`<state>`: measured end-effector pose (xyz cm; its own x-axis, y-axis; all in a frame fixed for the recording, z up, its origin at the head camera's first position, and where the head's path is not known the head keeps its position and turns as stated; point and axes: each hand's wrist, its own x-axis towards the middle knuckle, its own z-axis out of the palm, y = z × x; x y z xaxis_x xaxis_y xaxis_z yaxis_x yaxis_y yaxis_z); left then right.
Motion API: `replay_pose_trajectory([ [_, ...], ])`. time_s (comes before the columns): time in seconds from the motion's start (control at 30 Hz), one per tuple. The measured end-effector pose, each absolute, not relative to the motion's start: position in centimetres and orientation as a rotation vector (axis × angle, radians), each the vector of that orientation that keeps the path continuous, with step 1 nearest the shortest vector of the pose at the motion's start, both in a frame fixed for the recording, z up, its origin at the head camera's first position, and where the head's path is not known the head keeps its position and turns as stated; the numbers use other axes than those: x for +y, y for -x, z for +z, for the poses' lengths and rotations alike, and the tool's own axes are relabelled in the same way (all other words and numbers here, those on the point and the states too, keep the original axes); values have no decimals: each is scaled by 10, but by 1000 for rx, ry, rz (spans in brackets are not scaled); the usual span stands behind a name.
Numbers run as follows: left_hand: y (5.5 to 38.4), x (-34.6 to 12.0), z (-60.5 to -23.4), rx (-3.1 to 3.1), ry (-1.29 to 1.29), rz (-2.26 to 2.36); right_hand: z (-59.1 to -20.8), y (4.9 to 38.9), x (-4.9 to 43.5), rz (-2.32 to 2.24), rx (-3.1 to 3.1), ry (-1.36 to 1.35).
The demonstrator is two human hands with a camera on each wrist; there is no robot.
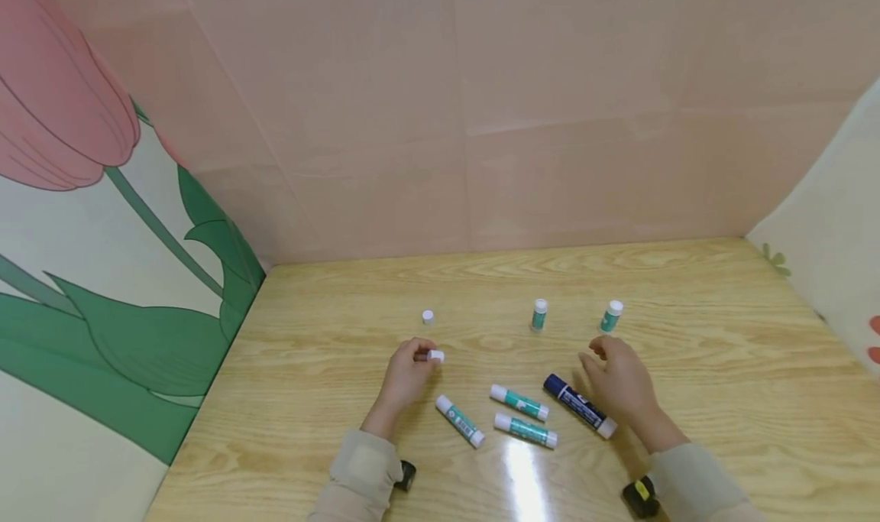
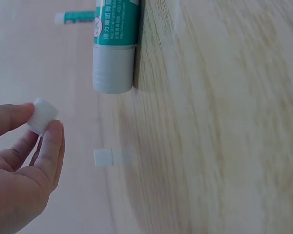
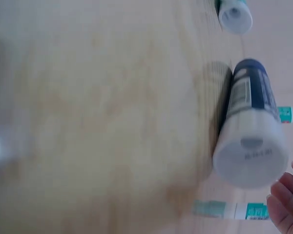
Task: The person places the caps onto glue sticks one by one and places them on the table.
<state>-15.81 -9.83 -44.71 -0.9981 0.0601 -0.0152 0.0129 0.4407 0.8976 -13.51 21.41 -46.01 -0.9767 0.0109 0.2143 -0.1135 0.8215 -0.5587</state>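
Observation:
Between its thumb and fingers, my left hand point(image 1: 406, 378) pinches a small white cap point(image 2: 43, 116), held just above the table. A second white cap point(image 1: 428, 317) stands on the table beyond that hand. My right hand point(image 1: 624, 383) hovers with loosely bent fingers and nothing between them. Just past its fingertips a green-and-white glue stick point(image 1: 610, 318) stands upright, and another upright glue stick point(image 1: 538, 316) is further left. Below and left of the right hand lies a thicker navy glue stick point(image 1: 580, 405) with a white end.
Three green-and-white glue sticks lie between the hands: one slanted glue stick point(image 1: 460, 421) near the left hand, an upper one point(image 1: 519, 403) and a lower one point(image 1: 525, 431). The wooden table point(image 1: 330, 308) meets a pinkish backdrop point(image 1: 385, 201) behind and a flower-printed panel point(image 1: 137, 338) at left.

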Motion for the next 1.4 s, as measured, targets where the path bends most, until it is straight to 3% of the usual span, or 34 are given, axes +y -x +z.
replay_pose_trajectory([
  [1.4,147,-94,-436,2474,-87,1846,-464,169,254,864,-2746,121],
])
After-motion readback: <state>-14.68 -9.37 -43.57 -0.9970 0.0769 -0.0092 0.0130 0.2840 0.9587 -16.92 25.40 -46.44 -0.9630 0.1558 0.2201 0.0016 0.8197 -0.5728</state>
